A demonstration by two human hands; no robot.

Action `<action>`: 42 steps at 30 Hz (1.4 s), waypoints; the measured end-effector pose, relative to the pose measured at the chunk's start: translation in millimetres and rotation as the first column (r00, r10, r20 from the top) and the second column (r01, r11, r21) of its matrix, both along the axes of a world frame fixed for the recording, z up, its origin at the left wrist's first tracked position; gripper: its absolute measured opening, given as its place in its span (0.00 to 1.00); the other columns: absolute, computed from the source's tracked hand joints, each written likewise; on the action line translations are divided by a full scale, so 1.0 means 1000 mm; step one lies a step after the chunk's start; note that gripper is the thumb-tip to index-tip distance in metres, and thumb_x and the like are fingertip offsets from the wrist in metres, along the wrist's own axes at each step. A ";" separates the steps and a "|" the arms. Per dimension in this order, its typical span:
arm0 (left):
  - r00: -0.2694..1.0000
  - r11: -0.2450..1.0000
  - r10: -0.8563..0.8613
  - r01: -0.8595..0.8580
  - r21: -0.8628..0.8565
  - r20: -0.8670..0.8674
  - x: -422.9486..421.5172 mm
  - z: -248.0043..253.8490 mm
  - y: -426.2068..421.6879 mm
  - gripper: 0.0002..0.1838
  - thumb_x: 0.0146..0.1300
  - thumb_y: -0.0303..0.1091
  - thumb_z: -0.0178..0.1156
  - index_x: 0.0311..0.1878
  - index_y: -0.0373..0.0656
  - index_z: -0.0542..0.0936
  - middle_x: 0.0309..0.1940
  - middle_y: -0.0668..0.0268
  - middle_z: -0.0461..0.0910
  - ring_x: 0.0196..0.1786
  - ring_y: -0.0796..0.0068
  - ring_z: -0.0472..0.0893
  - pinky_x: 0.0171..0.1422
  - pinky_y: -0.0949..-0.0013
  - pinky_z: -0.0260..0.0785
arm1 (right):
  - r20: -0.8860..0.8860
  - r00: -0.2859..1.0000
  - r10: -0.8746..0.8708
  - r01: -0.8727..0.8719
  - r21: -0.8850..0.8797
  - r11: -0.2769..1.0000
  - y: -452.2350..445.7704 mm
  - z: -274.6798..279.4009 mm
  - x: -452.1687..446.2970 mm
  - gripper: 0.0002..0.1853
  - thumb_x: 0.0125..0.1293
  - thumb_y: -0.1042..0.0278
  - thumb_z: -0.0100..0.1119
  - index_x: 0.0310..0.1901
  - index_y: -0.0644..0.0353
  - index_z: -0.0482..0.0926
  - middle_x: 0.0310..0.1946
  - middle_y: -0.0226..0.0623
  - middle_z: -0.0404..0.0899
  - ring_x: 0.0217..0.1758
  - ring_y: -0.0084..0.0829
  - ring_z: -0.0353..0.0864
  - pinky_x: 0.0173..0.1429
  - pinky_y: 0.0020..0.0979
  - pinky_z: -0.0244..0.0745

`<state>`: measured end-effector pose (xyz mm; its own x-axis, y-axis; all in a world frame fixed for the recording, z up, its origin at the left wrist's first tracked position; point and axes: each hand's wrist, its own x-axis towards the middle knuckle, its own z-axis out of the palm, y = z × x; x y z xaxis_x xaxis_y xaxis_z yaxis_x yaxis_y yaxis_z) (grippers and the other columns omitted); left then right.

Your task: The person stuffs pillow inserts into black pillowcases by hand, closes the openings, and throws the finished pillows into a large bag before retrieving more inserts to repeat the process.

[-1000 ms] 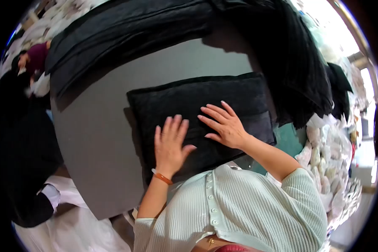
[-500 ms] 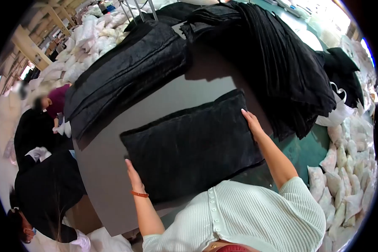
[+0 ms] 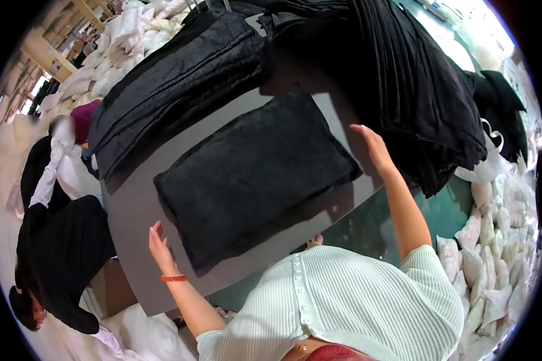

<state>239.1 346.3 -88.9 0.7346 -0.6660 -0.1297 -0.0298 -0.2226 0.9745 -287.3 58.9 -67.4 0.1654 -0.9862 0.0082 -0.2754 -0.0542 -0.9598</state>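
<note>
Head view: black cushion [image 3: 256,174] over the grey tabletop [image 3: 129,234], set obliquely; full contact with the surface cannot be told. Left hand [image 3: 162,248], wearing an orange bracelet [image 3: 173,278], open near the cushion's near-left side. Right hand [image 3: 374,149] open, near its right end. Both hands empty, apart from the cushion. Folded dark fabric [image 3: 180,84] along the far-left side; draped black stack [image 3: 412,96] at far right.

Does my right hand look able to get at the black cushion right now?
Probably yes: your right hand is open just beside the black cushion, with nothing visible between them.
</note>
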 end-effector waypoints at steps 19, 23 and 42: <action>0.441 0.938 -0.289 -0.048 0.344 0.850 -0.080 -0.044 -0.160 0.27 0.74 0.50 0.42 0.72 0.52 0.65 0.70 0.61 0.66 0.73 0.60 0.62 0.78 0.53 0.45 | -0.573 0.809 -0.129 -0.316 -0.609 0.728 -0.034 -0.052 0.197 0.28 0.66 0.51 0.53 0.66 0.50 0.70 0.71 0.37 0.62 0.77 0.39 0.54 0.77 0.52 0.42; 0.540 0.955 -0.269 0.038 0.296 0.797 -0.062 -0.039 -0.175 0.26 0.73 0.52 0.44 0.68 0.50 0.70 0.67 0.62 0.71 0.71 0.61 0.65 0.77 0.54 0.47 | -0.508 0.860 -0.054 -0.301 -0.589 0.750 -0.058 -0.050 0.203 0.26 0.66 0.52 0.53 0.64 0.51 0.72 0.68 0.36 0.67 0.75 0.36 0.58 0.77 0.51 0.44; 0.812 0.904 0.318 -0.415 0.100 0.490 -0.017 -0.054 -0.006 0.26 0.74 0.48 0.47 0.36 0.31 0.80 0.31 0.51 0.82 0.32 0.55 0.78 0.42 0.58 0.68 | 0.146 0.974 -0.173 0.100 0.408 0.908 -0.024 -0.047 0.058 0.28 0.68 0.45 0.57 0.39 0.72 0.81 0.34 0.39 0.81 0.37 0.31 0.78 0.47 0.31 0.70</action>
